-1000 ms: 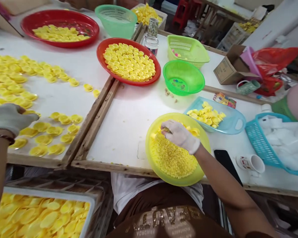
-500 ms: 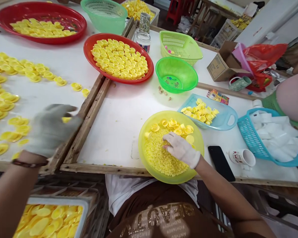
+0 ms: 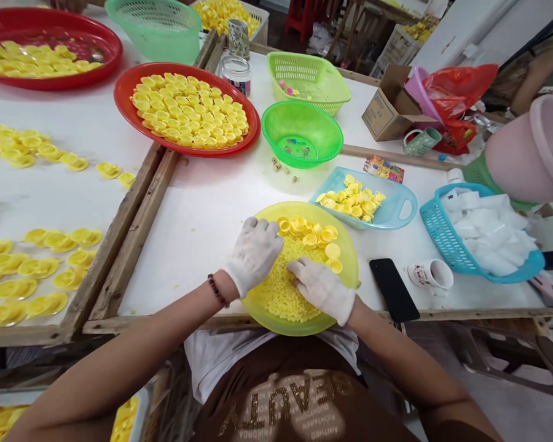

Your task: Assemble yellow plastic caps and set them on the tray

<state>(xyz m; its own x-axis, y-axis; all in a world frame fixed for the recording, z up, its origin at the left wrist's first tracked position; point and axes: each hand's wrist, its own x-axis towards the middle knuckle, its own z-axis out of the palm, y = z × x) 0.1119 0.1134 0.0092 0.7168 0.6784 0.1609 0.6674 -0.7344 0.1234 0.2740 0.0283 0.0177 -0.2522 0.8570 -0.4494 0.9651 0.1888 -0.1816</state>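
Note:
A translucent yellow bowl [image 3: 349, 261] stands at the table's front edge, holding many small yellow beads [image 3: 283, 301]. Small yellow plastic cups [image 3: 312, 234] lie along its far inner side. My left hand [image 3: 257, 252], in a white glove, is over the bowl's left side with its fingers curled; whatever they hold is hidden. Also gloved, my right hand [image 3: 323, 286] has its fingertips bent together down at the beads, and I cannot see what is between them. Joined yellow pieces [image 3: 39, 267] lie in rows on the white table to the left.
Beyond the bowl are a red tray [image 3: 253, 138] of yellow cups, a green basin [image 3: 329, 144] and a blue scoop tray [image 3: 396, 195] with cups. On the right lie a black phone [image 3: 393, 288], a mug [image 3: 426, 276] and a blue basket [image 3: 447, 239]. A wooden ledge [image 3: 129, 236] divides the table.
My left hand has moved right, from the rows of yellow pieces to the bowl's left side, and its fingers have curled. The right hand stays at the beads. The view has shifted.

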